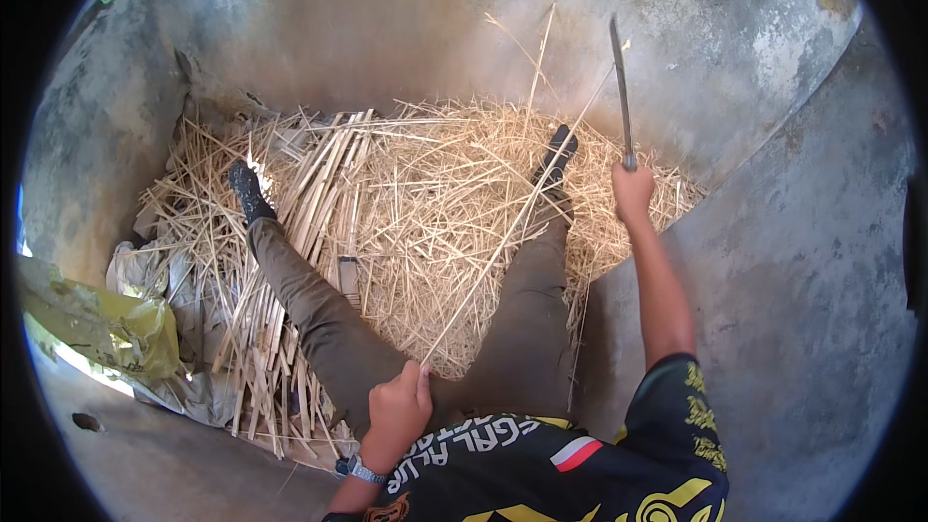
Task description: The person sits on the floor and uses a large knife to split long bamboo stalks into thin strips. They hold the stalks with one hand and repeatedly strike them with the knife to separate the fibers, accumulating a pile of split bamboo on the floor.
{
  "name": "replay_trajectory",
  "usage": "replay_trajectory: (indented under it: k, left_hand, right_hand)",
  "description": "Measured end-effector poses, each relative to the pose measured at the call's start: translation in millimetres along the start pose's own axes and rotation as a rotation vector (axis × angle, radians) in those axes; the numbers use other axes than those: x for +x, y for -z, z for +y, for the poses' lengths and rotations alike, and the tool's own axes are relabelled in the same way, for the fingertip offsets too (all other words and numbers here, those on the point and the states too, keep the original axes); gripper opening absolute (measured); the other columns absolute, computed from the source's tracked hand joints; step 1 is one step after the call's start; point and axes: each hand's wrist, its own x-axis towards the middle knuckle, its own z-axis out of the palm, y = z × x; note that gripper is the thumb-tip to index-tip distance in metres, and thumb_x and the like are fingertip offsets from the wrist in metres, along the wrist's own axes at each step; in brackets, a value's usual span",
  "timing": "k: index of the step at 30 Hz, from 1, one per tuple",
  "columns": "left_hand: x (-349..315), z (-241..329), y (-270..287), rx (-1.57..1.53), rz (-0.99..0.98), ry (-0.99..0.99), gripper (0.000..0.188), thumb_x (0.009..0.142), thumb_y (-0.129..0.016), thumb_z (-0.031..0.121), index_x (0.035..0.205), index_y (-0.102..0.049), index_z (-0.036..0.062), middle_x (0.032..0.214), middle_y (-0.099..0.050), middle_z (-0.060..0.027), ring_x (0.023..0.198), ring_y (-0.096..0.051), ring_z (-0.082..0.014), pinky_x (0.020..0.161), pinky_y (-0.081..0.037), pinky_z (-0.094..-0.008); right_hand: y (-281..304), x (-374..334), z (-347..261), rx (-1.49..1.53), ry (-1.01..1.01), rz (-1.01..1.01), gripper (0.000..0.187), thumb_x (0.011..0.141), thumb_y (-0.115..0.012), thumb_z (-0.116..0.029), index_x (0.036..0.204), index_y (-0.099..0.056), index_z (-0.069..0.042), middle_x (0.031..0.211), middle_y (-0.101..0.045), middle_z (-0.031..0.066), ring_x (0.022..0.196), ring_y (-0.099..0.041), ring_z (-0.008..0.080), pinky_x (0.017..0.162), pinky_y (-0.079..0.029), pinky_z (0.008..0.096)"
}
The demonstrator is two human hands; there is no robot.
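My left hand (399, 408), with a watch (367, 470) at its wrist, is closed on the near end of a long, thin pale strip (488, 266), which looks like split bamboo. From there the strip slants up and away to the right, over my right leg. Out to the right, my right hand (632, 191) grips the short handle of a long knife (622, 77). Its narrow dark blade points up and away. Near the middle of the blade, the far part of the strip seems to meet it; whether they touch I cannot tell.
Thin shavings (425, 203) heap between and beyond my outstretched legs. A bundle of flat pale slats (329, 164) lies to the left, with more strips nearer. Concrete walls (387, 29) enclose the space. A yellowish plastic sheet (106, 324) hangs at the left.
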Motion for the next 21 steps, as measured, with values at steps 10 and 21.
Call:
replay_trajectory:
  k: [10, 21]
  left_hand:
    - [31, 15, 86, -0.436, -0.288, 0.133, 0.046, 0.106, -0.047, 0.009, 0.151, -0.039, 0.0023, 0.086, -0.067, -0.0109, 0.075, -0.061, -0.0181, 0.075, -0.05, -0.0314]
    - [31, 2, 222, -0.877, 0.031, -0.436, 0.08, 0.094, -0.024, 0.083, 0.066, -0.054, 0.0143, 0.051, -0.06, -0.002, 0.056, -0.039, -0.0156, 0.092, -0.031, -0.0429]
  right_hand:
    - [-42, -249, -22, 1.06, -0.706, -0.717, 0.028, 0.089, -0.073, -0.016, 0.075, -0.049, -0.009, 0.055, -0.043, -0.0013, 0.04, -0.041, 0.0108, 0.04, -0.035, 0.0303]
    - [-67, -277, -7, 0.875, -0.76, -0.918, 0.026, 0.09, -0.07, -0.022, 0.079, -0.051, -0.009, 0.059, -0.046, -0.0033, 0.044, -0.043, 0.0069, 0.04, -0.038, 0.027]
